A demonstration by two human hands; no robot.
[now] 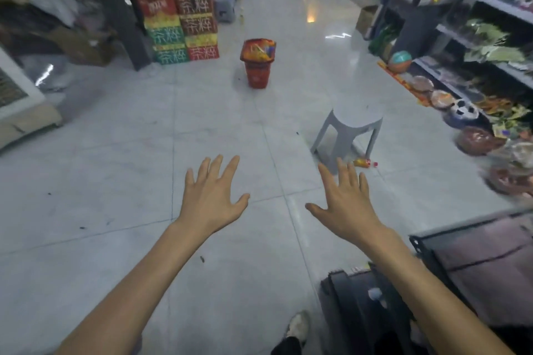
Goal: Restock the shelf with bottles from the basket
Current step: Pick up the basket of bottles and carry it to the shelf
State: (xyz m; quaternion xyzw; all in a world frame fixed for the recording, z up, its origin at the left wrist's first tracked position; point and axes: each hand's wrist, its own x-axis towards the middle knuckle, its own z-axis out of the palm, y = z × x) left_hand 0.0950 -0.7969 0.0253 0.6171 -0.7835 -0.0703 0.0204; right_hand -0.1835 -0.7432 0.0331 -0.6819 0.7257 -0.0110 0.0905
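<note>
Left hand (pixel 212 198) fingers spread, holding nothing | right hand (pixel 344 202) spread, holding nothing

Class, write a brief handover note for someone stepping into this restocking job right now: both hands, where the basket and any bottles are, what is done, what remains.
Left hand: open, fingers spread, holding nothing.
Right hand: open, fingers spread, holding nothing.
Red basket: stands on the floor farther down the aisle, full of colourful goods too blurred to identify.
One small bottle lies on the floor beside the grey stool.
Shelf: along the right side.
Done: nothing that shows here.
Left: probably go to the basket, take bottles out and shelve them; pick up the stray bottle too.
</note>
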